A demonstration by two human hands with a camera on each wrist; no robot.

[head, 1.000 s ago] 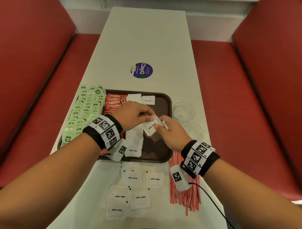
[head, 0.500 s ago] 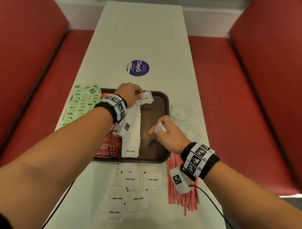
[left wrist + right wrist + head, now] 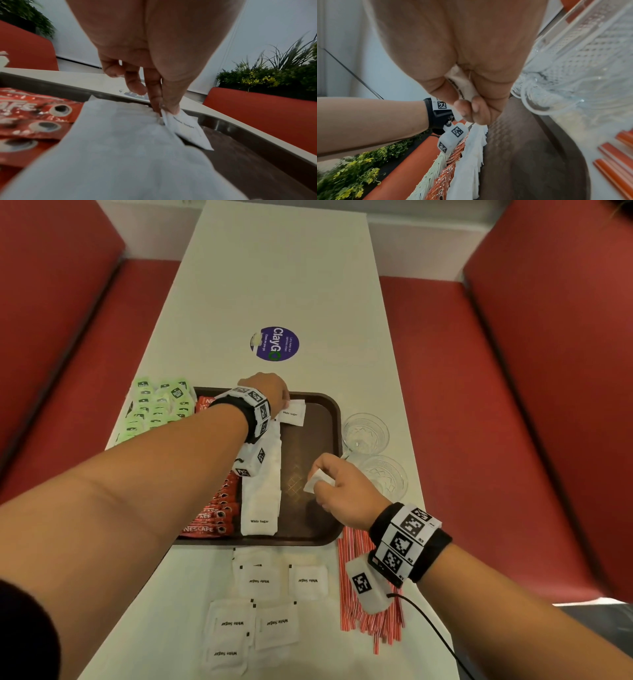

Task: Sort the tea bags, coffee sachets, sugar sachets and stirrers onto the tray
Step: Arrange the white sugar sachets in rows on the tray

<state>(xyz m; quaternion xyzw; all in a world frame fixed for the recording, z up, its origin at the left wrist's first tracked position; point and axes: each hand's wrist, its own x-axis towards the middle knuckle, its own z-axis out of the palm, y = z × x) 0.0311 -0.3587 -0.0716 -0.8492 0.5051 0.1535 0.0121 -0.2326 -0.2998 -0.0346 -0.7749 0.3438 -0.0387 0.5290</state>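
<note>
Left hand (image 3: 265,392) out at the far end of the brown tray (image 3: 329,419), thumb and forefinger pinching a white sugar sachet (image 3: 187,129) by its corner, lower edge down on the tray floor beside the overlapped sugar row (image 3: 262,491). Right hand (image 3: 339,491) over the tray's bare right side, fingers curled tight round another sugar sachet (image 3: 317,479). Red coffee sachets (image 3: 214,515) lined up left of the sugar, green tea bags (image 3: 157,409) along the left edge. Loose sugar sachets (image 3: 253,604) on the table (image 3: 274,268) nearside, striped stirrers (image 3: 363,607) alongside, two glasses (image 3: 368,436) right of the tray
</note>
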